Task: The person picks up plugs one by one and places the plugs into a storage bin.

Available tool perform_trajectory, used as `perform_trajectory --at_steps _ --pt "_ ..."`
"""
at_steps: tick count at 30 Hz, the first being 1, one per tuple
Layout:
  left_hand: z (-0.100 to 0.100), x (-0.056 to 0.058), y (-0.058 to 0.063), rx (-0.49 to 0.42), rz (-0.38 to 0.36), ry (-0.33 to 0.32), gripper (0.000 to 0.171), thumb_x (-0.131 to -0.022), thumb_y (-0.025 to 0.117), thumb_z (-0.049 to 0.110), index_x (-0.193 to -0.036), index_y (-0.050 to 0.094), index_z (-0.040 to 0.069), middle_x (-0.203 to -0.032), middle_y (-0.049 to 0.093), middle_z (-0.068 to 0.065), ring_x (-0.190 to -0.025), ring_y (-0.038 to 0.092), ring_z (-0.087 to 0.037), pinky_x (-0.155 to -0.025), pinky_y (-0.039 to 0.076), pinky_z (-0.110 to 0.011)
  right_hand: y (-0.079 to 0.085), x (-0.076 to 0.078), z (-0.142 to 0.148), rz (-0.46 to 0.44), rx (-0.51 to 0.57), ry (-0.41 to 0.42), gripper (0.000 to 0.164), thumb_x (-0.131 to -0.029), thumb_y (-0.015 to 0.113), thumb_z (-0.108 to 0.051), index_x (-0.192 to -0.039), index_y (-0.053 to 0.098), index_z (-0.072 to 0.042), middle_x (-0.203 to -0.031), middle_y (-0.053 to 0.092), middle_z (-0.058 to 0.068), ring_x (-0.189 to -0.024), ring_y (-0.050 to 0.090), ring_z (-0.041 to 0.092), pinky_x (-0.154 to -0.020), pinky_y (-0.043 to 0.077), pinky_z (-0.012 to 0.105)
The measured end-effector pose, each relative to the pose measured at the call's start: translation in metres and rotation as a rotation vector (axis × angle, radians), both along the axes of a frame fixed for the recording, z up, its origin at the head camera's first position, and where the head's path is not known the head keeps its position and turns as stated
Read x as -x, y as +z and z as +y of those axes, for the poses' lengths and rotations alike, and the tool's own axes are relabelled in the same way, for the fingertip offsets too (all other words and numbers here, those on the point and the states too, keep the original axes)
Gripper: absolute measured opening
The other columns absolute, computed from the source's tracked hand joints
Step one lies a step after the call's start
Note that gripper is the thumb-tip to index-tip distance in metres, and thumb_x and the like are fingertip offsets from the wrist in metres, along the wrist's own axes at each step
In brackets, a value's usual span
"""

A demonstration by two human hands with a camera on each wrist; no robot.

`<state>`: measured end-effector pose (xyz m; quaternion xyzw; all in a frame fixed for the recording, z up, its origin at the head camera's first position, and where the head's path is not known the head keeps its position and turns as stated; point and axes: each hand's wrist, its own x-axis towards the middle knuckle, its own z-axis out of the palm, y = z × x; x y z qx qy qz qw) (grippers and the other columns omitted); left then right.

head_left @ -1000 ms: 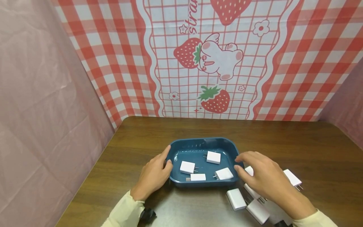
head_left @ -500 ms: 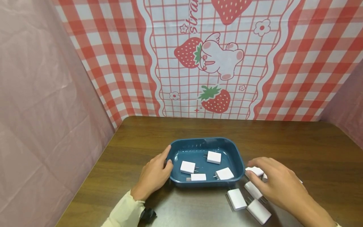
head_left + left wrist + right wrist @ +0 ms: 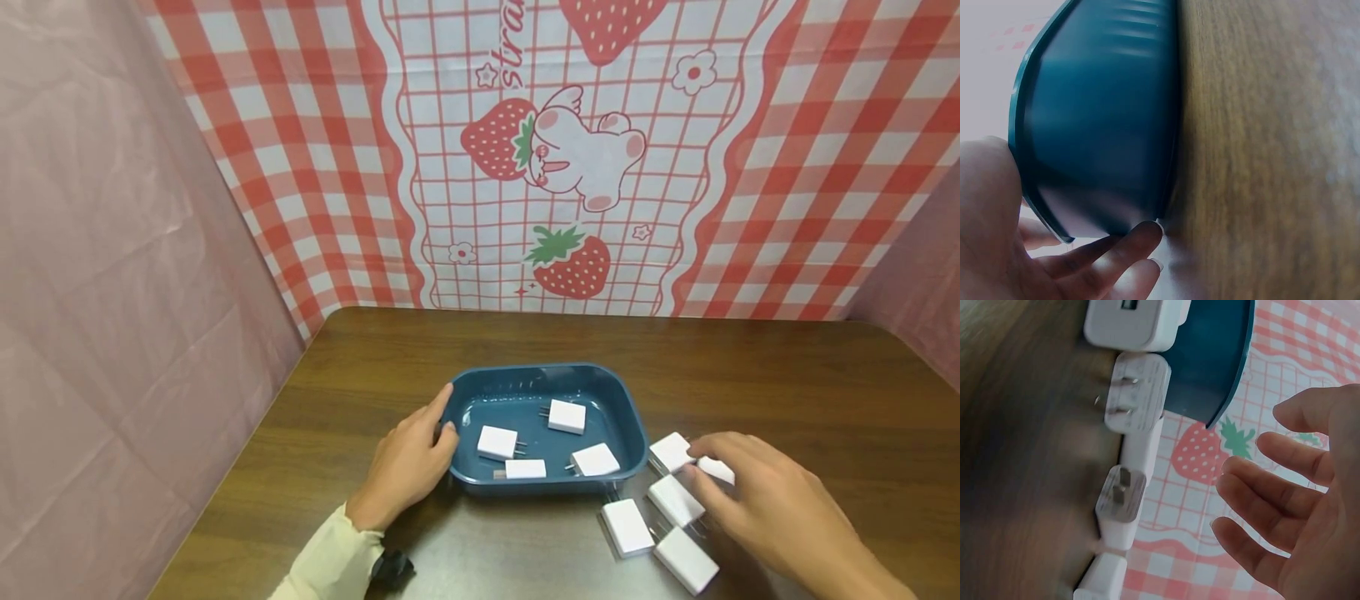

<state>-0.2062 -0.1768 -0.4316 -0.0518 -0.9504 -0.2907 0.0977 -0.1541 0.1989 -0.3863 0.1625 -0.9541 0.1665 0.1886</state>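
Left hand (image 3: 412,458) is resting, loosely spread, against a glossy dark-blue rectangular tray (image 3: 517,408); right hand (image 3: 768,496) is hovering, parted and empty, over white boxy plug adapters (image 3: 675,500).

The right hand (image 3: 1313,534), fingers loosely bent, hovers apart from a row of white chargers (image 3: 1138,394) on a wooden table (image 3: 1029,475), blue tray (image 3: 1207,362) and strawberry-print cloth (image 3: 1175,503) beyond

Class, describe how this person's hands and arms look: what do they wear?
The left hand wears no glove; a pale yellow sleeve covers that forearm down to the wrist, where a small black item, too unclear to name, shows beside it. The right hand is ungloved too, with no sleeve in view on that arm.
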Motion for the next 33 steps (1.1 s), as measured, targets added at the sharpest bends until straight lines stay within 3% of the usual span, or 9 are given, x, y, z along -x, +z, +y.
perform_trajectory --at_steps 9,27,33 --pt "0.000 0.000 0.000 0.002 -0.001 0.007 0.055 -0.092 0.051 0.033 -0.145 0.036 0.032 -0.135 0.053 0.003 -0.117 0.050 -0.017 -0.091 0.044 -0.051 -0.006 0.002 0.016 0.058 0.001 0.003 0.017 -0.081 0.070 -0.032 -0.095 0.065 -0.024 -0.101 0.065 0.000 -0.094 0.058 0.025 -0.068 0.047 0.058" --pt "0.000 -0.002 0.001 0.003 -0.008 0.008 0.055 -0.092 0.051 0.033 -0.145 0.035 0.033 -0.135 0.053 0.003 -0.116 0.050 -0.018 -0.091 0.044 -0.052 -0.024 0.020 0.061 -0.065 -0.071 -0.088 0.020 -0.084 0.066 -0.032 -0.098 0.066 -0.017 -0.105 0.066 0.017 -0.098 0.055 0.042 -0.065 0.043 0.066" --pt "0.000 -0.001 0.001 0.002 -0.007 0.006 0.055 -0.092 0.050 0.033 -0.145 0.035 0.033 -0.135 0.053 0.003 -0.117 0.050 -0.018 -0.091 0.043 -0.052 -0.029 0.021 0.067 -0.121 -0.101 -0.087 0.030 -0.087 0.064 -0.037 -0.104 0.066 -0.013 -0.110 0.064 0.020 -0.100 0.053 0.045 -0.066 0.042 0.068"
